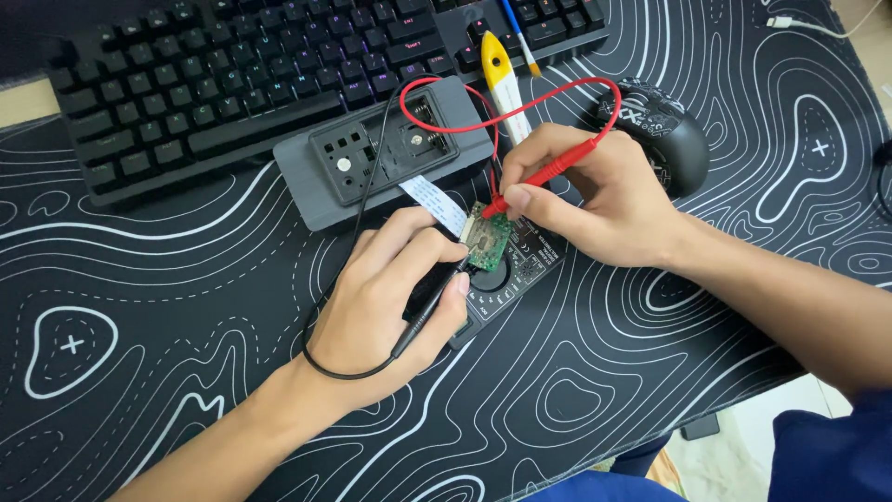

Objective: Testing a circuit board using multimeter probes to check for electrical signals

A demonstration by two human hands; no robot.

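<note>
head view: a person probes a small green circuit board point(487, 238) with two meter leads above a black desk mat printed with white contour lines point(186, 372) that covers the surface. the board lies on top of a black handheld multimeter point(506, 279), between the two hands. judging by the pose, this is the measuring step, with both tips placed on the board; a clean reading calls for steady tips that do not slip across to neighbouring contacts.

the left hand point(386, 302) is closed around a slim black test probe point(429, 311), its tip meeting the board's lower left edge, while its black wire loops round the wrist. the right hand point(595, 200) pinches a slim red test probe point(530, 183) between thumb and fingers, the tip touching the board's upper edge; its red wire point(502, 102) arcs back toward a grey plastic box with recessed openings point(386, 149). a white flat ribbon cable point(435, 203) runs from the board toward that box. behind lie a black mechanical keyboard point(232, 74), a black patterned computer mouse point(664, 130) and a yellow-and-white tool point(502, 79).
</note>
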